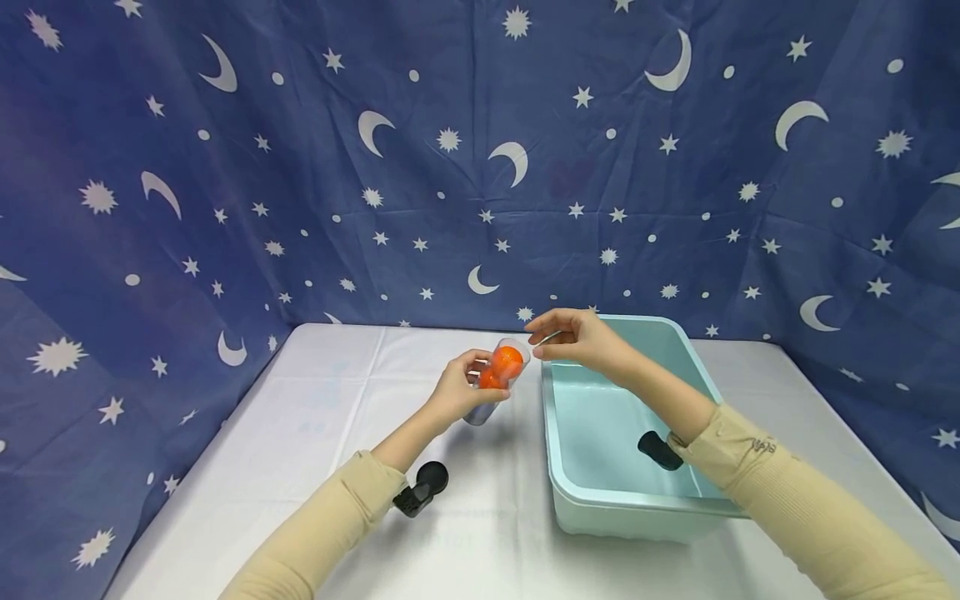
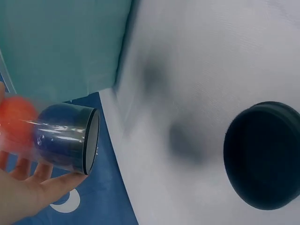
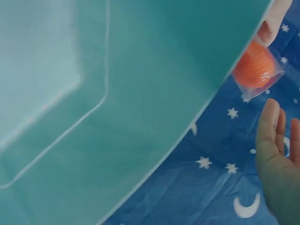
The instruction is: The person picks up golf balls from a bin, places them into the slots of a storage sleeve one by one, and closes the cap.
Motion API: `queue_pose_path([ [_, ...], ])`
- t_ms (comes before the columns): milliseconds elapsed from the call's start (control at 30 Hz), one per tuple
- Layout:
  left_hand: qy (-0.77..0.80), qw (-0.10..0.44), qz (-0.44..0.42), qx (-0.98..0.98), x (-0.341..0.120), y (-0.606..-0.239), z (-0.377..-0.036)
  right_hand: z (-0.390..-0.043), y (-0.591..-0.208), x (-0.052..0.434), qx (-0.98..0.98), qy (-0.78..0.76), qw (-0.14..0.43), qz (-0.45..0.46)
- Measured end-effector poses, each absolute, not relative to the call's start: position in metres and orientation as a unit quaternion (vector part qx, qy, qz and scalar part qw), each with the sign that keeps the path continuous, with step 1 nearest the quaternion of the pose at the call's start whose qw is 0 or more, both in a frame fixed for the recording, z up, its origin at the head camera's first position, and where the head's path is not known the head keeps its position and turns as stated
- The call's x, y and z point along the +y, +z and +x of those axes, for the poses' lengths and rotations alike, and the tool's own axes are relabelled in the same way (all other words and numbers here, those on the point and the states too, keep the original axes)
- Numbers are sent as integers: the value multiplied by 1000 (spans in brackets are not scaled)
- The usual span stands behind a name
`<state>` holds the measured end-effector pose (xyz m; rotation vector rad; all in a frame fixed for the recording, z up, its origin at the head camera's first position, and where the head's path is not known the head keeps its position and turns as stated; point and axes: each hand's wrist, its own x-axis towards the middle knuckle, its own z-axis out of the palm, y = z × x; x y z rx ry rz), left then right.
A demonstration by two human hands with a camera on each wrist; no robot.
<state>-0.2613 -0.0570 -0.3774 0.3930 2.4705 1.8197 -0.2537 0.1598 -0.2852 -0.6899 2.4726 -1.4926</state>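
Note:
My left hand (image 1: pixel 456 387) grips a clear plastic tube (image 1: pixel 521 349) above the table, tilted with its upper end toward the right hand. Two orange balls (image 1: pixel 507 362) show inside it, one above the other. The left wrist view shows the tube's dark lower part (image 2: pixel 63 136) and black-rimmed base, with the left fingers along its side. My right hand (image 1: pixel 577 337) hovers beside the tube's upper end, fingers loosely bent, holding nothing. In the right wrist view, its fingers (image 3: pixel 268 122) stand apart from the tube end.
A light teal plastic bin (image 1: pixel 558 475) stands on the white-covered table (image 1: pixel 315 400), right of the tube and below the right forearm. A round black cap-like piece (image 1: pixel 432 477) lies near the left forearm. Behind hangs a blue cloth (image 1: pixel 420 175) with moons and stars.

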Motion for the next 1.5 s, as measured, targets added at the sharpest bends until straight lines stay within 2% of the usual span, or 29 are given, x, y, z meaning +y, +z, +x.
queue_pose_path([
  [167, 589, 11, 115, 800, -62, -382, -260, -240, -280, 157, 838, -481, 89, -241],
  [467, 579, -46, 105, 807, -75, -387, -259, -214, -270, 149, 840, -470, 91, -256],
  [867, 588, -34, 70, 805, -102, -389, -251, -186, -264, 130, 810, -495, 108, -297],
  [1333, 579, -48, 43, 813, -132, -395, -242, -151, -286, 111, 776, -532, 159, -299],
  [1500, 563, -54, 30, 824, -143, -396, -239, -142, -295, 101, 767, -540, 139, -317],
])
